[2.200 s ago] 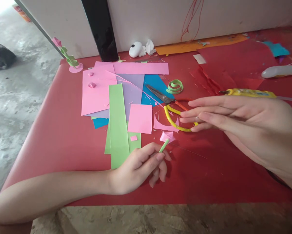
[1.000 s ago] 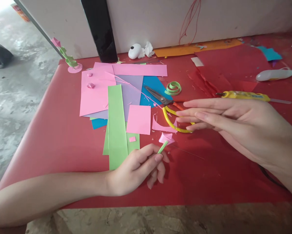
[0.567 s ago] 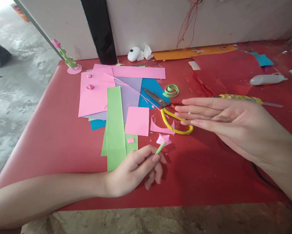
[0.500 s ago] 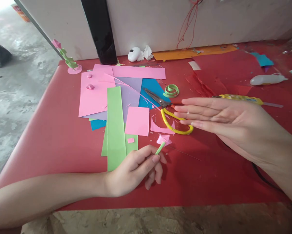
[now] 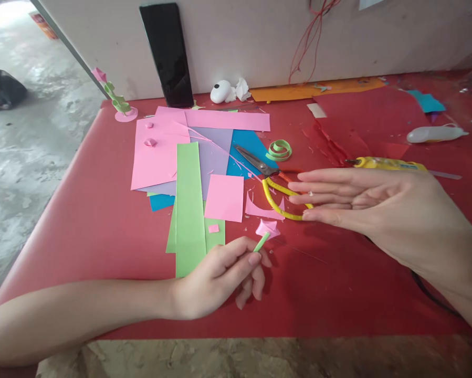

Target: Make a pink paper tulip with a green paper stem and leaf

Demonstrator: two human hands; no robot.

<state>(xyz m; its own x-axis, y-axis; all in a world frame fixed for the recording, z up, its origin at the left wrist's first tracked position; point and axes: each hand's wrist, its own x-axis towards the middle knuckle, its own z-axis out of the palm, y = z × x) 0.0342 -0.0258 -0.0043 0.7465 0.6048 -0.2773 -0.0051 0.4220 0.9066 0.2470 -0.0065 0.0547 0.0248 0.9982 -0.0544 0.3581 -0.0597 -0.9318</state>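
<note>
**Paper flower on its stem, held low over the red table**

The left hand (image 5: 220, 275) rests near the front edge of the table (image 5: 102, 220), thumb and forefinger pinched shut on a thin green stem (image 5: 261, 242). At the stem's far end sits a small pink flower (image 5: 268, 229), its petals folded outward, hanging just above the red surface. The other fingers curl loosely under the palm.

The right hand (image 5: 373, 202) is held flat and open, fingers straight and together, pointing left, palm turned up and inward. It grips nothing. Its fingertips hover over the yellow handles of the scissors (image 5: 273, 181), which lie shut, blades pointing to the back left; whether the fingertips touch the handles cannot be told.

By the look of it, the flower is already cut, shaped and fixed to its stem, so this one seems close to finished. A taller pink and green stalk (image 5: 115, 97) stands on a pink disc at the back left corner and looks complete. What may remain is leaves or a base for the held flower; nothing of that sort is attached yet.

Left of the scissors lies a fan of paper sheets (image 5: 188, 157): pink, lilac, blue and green strips, with a pink rectangle on top and a cut scrap beside it. A green coil (image 5: 280, 150) lies behind the scissors. A yellow glue gun (image 5: 389, 164) lies just behind the right hand, and a white bottle (image 5: 434, 134) farther toward the right edge.
</note>
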